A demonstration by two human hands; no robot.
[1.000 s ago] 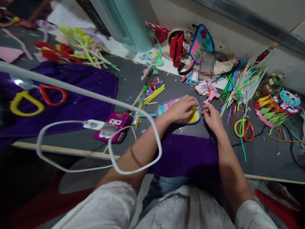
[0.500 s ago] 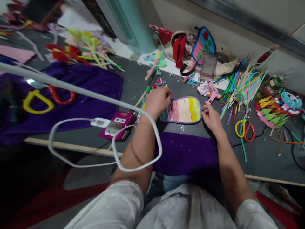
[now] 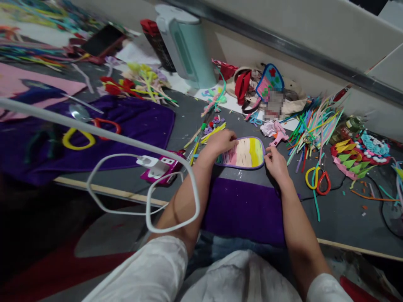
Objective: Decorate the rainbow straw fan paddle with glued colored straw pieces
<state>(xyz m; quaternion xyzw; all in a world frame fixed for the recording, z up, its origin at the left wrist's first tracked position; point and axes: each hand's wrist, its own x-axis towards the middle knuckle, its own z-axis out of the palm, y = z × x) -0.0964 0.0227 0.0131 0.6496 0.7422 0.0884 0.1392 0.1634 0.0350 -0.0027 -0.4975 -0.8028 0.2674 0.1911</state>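
Observation:
A flat oval panel (image 3: 245, 152) lies on the dark table, striped in pink, cream and yellow fuzzy strips with a purple edging. My left hand (image 3: 222, 141) rests over the panel's left end, fingers loosely stretched and fingertips on the stripes; it hides that end. At the right rim, my right hand (image 3: 276, 162) is closed, with thumb and forefinger pinched at the purple edging. Just behind my right hand is a pink glue gun (image 3: 278, 133). A purple cloth (image 3: 244, 209) lies between my forearms, over the table's front edge.
A white cable (image 3: 138, 130) loops across the view above a magenta power strip (image 3: 166, 178). Yellow-and-red scissors (image 3: 317, 180) lie at right, near a bundle of pipe cleaners (image 3: 315, 126). A mint kettle (image 3: 189, 46) stands at the back. More purple cloth (image 3: 138, 126) lies left.
My left hand has come down onto the panel, its fingers reaching further over the stripes. My right hand stays at the right rim. The view has shifted, showing more of the table's back left.

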